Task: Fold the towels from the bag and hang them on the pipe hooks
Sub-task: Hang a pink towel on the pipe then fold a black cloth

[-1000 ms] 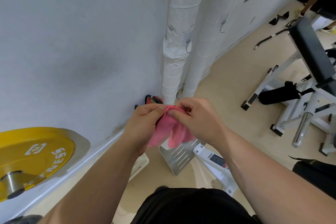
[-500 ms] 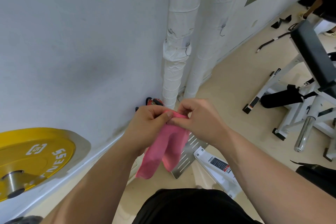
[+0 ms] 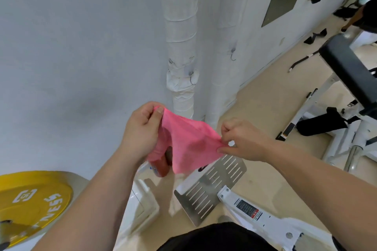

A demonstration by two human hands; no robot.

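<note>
Towel [image 3: 190,140], pink, thin and rumpled, hangs in the air in front of the wrapped pipe [image 3: 180,36]. I see its top edge running sideways, sloping down to the right (the rest droops toward the floor). Fingers of the left hand [image 3: 140,130] pinch one corner, those of the right hand [image 3: 242,138] the other. Half a second ago the hands touched; now they are apart and the towel is spread.

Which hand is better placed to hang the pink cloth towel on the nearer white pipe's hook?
Likely the left hand: its pinched corner of the pink cloth towel sits closest below that wire hook.
</note>
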